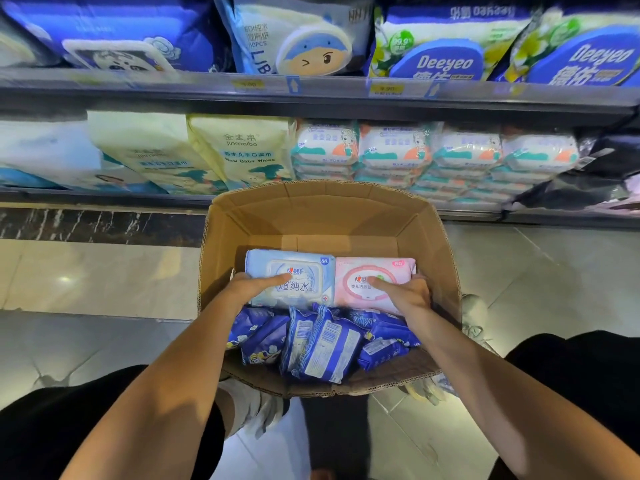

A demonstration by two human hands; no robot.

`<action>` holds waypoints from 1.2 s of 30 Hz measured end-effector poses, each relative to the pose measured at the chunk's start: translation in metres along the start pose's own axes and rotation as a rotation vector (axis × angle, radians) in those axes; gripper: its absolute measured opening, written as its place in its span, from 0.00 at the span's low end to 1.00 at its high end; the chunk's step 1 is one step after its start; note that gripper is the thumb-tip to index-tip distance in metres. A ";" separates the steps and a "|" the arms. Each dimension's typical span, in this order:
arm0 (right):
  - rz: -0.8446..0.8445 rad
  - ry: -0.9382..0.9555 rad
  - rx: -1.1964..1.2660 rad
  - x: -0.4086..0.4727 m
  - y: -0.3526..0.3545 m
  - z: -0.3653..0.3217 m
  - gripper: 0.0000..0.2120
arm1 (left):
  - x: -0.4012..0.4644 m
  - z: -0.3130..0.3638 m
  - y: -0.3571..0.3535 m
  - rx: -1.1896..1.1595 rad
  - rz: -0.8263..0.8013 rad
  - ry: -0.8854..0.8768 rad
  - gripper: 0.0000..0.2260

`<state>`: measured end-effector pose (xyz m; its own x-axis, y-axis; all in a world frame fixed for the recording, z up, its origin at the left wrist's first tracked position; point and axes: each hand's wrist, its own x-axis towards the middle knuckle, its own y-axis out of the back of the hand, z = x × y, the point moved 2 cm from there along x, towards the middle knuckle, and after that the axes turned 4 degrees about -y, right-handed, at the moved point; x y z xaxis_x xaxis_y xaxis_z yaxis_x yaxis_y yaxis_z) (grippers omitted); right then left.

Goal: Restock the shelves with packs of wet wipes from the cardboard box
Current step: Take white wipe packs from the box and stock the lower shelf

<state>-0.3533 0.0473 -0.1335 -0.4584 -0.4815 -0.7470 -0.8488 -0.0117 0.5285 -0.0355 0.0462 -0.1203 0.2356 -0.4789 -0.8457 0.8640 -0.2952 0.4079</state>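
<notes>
An open cardboard box [311,216] stands on the floor before the shelves. Inside it, a light blue wipes pack [298,268] and a pink wipes pack [377,271] lie side by side. My left hand [247,287] grips the left end of the blue pack, thumb laid across its top. My right hand [403,292] grips the right end of the pink pack the same way. Several dark blue packs [322,344] stand on edge in the near part of the box.
The lower shelf [104,197] holds cream baby-wipe bags [239,154] at left and stacked small white packs [433,157] at right. The upper shelf [311,95] carries large blue bags. My knees and shoes flank the box on the tiled floor [104,278].
</notes>
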 end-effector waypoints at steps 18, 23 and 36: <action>-0.047 0.304 -0.176 -0.059 -0.011 -0.026 0.48 | -0.048 0.026 -0.007 0.236 0.232 -0.116 0.51; -0.264 0.212 -0.237 -0.044 -0.018 -0.035 0.41 | -0.050 0.025 -0.014 0.203 0.256 -0.139 0.46; -0.200 0.185 -0.108 -0.043 -0.023 -0.031 0.41 | -0.085 0.036 0.014 0.187 0.390 -0.307 0.37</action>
<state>-0.3059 0.0413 -0.1013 -0.2204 -0.6121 -0.7595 -0.8802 -0.2107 0.4253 -0.0590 0.0530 -0.0307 0.3581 -0.7946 -0.4902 0.6375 -0.1755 0.7502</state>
